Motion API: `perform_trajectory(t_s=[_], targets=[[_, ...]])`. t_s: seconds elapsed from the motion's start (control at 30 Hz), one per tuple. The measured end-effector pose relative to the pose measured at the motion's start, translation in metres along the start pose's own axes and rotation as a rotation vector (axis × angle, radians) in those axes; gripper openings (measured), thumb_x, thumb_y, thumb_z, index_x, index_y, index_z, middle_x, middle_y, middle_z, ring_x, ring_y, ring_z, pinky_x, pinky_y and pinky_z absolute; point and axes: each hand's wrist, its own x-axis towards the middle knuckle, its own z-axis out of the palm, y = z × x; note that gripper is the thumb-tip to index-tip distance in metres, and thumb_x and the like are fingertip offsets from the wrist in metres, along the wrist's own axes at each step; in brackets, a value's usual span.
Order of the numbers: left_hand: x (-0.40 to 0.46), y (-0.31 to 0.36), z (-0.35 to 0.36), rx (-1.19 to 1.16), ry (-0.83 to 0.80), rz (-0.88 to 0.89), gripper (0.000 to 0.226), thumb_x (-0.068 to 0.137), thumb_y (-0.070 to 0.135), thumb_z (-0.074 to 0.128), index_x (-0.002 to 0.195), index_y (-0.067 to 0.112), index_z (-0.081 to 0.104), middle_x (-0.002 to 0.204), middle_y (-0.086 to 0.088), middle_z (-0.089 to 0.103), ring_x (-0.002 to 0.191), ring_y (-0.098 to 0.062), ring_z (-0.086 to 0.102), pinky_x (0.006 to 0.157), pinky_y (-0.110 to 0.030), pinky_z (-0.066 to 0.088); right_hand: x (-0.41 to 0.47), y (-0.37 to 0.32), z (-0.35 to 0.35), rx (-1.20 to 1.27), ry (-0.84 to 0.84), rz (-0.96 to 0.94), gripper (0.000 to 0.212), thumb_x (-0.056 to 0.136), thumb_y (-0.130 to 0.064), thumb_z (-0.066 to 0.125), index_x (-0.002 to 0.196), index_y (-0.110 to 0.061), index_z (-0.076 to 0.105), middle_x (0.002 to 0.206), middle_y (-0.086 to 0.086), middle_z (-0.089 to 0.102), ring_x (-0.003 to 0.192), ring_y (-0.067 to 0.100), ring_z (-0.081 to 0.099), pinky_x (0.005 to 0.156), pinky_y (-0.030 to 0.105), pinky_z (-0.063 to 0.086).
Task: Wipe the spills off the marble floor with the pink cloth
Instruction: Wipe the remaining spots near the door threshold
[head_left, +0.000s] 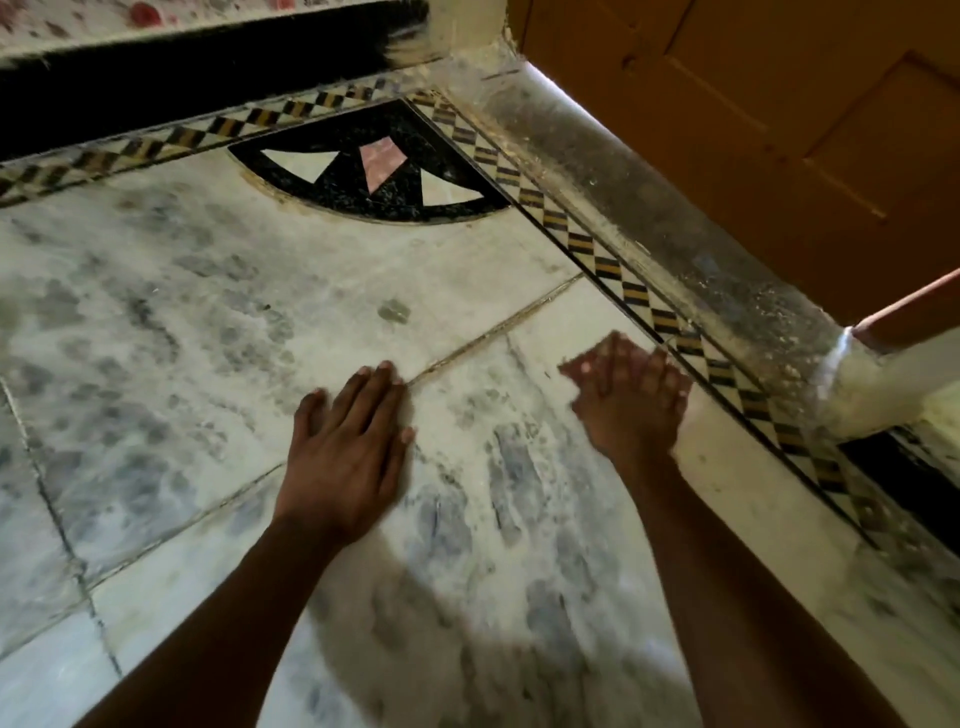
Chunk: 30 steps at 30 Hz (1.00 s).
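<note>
Cloth nowhere in view; likely soft, light, best bunched in one palm. Left hand (345, 447) flat, fingers straight, on floor (156, 291); right hand (631, 400) blurred, empty, near inlaid border (613, 265).

Black fan-shaped inlay (371, 171) with white and pink pieces set into the far corner, black-and-yellow checkered border strip (613, 262) running along two edges, dusty grey threshold (670, 208) beside it, brown wooden door (779, 114) at upper right, thin pinkish stick (906, 301) leaning at right edge
</note>
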Motion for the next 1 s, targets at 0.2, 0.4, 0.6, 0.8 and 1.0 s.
perform_trajectory(t_s=[0.2,0.4,0.6,0.8,1.0], targets=[[-0.023,0.051,-0.004,-0.079,-0.082,-0.01,0.068,0.11,0.055,0.026,0.167,0.022,0.035,0.179,-0.001,0.024,0.166,-0.023,0.023,0.133,-0.053,0.017,-0.075,-0.014,0.019,0.046,0.008,-0.44,0.084,0.103,-0.069,0.036,0.164,-0.051,-0.018,0.179,0.007,-0.019,0.166,0.036,-0.011,0.134,0.059,0.003],[-0.051,0.084,0.01,-0.001,-0.142,-0.031,0.085,0.106,0.073,0.013,0.173,0.021,0.004,0.182,-0.001,-0.004,0.169,-0.026,-0.002,0.134,-0.052,0.0,-0.021,0.064,-0.002,0.036,-0.026,-0.091,0.079,0.105,-0.063,0.039,0.171,-0.037,0.004,0.181,0.012,0.0,0.165,0.044,0.002,0.129,0.069,0.014],[-0.057,0.094,0.002,-0.035,-0.173,-0.07,0.085,0.104,0.071,0.011,0.172,0.021,0.002,0.181,-0.001,-0.009,0.168,-0.025,-0.007,0.136,-0.054,0.003,-0.071,0.024,0.009,-0.035,-0.037,-0.439,0.092,0.103,-0.061,0.047,0.167,-0.039,-0.016,0.179,0.018,-0.014,0.166,0.043,-0.008,0.133,0.061,-0.001],[-0.084,0.116,0.005,-0.05,-0.161,-0.044,0.085,0.104,0.074,0.017,0.173,0.024,0.006,0.182,0.001,0.0,0.169,-0.024,0.003,0.135,-0.051,0.003,-0.103,0.15,0.01,-0.061,-0.056,-0.351,0.09,0.101,-0.061,0.051,0.171,-0.035,-0.001,0.181,0.011,0.002,0.167,0.039,0.002,0.13,0.058,0.023],[-0.102,0.152,0.003,-0.041,-0.217,-0.075,0.091,0.099,0.081,0.017,0.172,0.03,-0.002,0.181,0.008,-0.014,0.168,-0.024,-0.012,0.134,-0.054,-0.006,-0.054,0.09,-0.01,0.038,-0.164,-0.068,0.096,0.104,-0.066,0.045,0.169,-0.028,-0.014,0.177,0.022,-0.019,0.162,0.049,-0.019,0.13,0.066,-0.013]])
